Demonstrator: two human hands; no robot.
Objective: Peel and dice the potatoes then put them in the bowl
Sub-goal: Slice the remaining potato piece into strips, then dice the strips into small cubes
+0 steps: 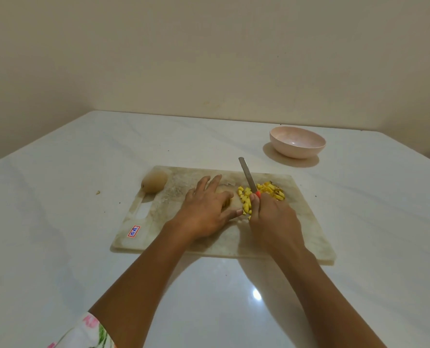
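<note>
Right hand (271,217): fingers wrapped round the knife (248,175) handle. Left hand (204,212): fingers spread, pressing the cutting board (163,222) mid-table. Diced potato (271,189) beside blade: likely light and slippery, so scoop it. Whole potato (154,181) leftward: firm, may roll. Bowl (297,153) toward far-right corner.

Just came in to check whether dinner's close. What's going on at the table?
A person is dicing potato on a cutting board. The right hand grips a knife, its blade angled over a heap of yellow potato cubes. The left hand lies on the board, fingers spread, beside the heap. One whole potato sits at the board's far left corner. The pink bowl beyond the board holds nothing yet.
</note>
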